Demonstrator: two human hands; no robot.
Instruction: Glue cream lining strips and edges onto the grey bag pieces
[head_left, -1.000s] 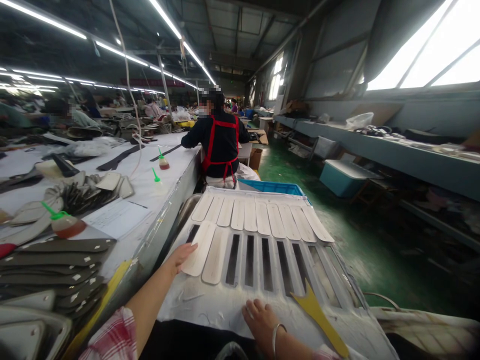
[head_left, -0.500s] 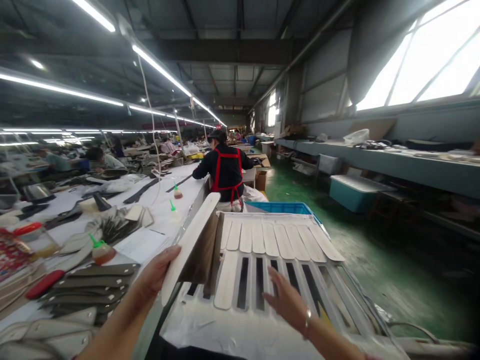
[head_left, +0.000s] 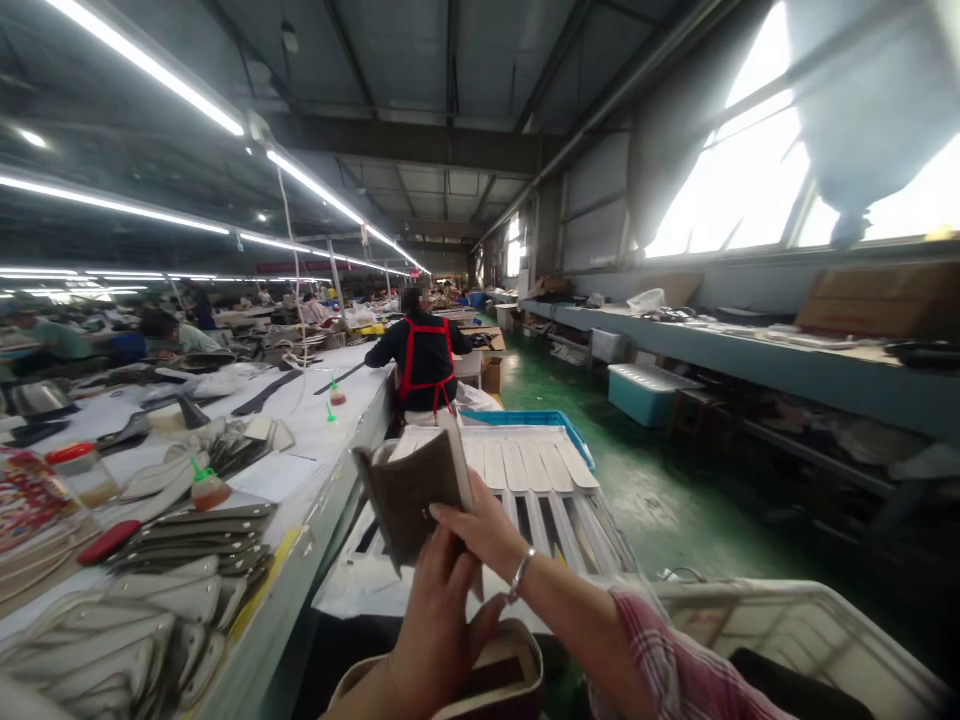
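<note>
A brown panel with a pale strip along its right side [head_left: 412,490] is held up in front of me over the rack. Its right edge is gripped by my right hand [head_left: 484,530], thumb across the brown face. My left hand [head_left: 439,605] is closed at the panel's lower edge, its fingers partly hidden by the right hand. Behind the panel, several pale rounded strips [head_left: 536,465] lie side by side on a white slatted rack [head_left: 577,525]. Below my hands is another beige-and-brown curved piece [head_left: 517,660], partly covered by my left arm.
On the left, a long table [head_left: 360,400] carries stacked dark strips [head_left: 195,540], pale pieces [head_left: 112,640], a green-tipped bottle [head_left: 208,487] and a red-lidded jar [head_left: 81,470]. A person in red straps [head_left: 427,360] stands ahead. A white crate [head_left: 787,600] is at lower right.
The brown panel has swung round to face me, moving right. My right hand has come from over the rack to grip it. My left hand has shifted right, and the view has turned right.
</note>
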